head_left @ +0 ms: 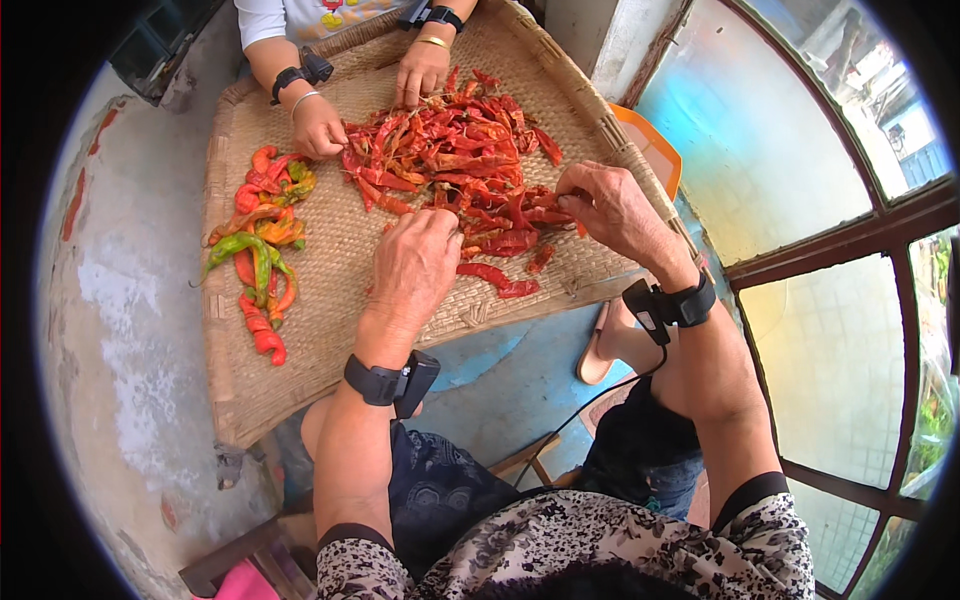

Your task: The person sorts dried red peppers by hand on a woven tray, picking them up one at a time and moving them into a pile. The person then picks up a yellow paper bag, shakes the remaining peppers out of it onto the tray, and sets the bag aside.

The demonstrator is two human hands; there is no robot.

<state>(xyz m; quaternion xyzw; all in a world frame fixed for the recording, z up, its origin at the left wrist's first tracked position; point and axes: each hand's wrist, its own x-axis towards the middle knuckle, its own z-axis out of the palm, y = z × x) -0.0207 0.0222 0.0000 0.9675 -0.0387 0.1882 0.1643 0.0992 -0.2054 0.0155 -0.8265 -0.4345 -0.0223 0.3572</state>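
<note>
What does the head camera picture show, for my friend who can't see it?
Seen from above, a person's left hand and right hand reach into a pile of dried, wrinkly red chili peppers on a big flat woven straw tray. Across the tray, another person's two hands also touch the pile. A smaller heap of orange, red and green peppers lies on the tray's left side.

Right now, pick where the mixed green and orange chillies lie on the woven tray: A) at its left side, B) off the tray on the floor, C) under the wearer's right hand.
A: the green and orange chillies lie on the tray's left side, apart from the red pile.
</note>
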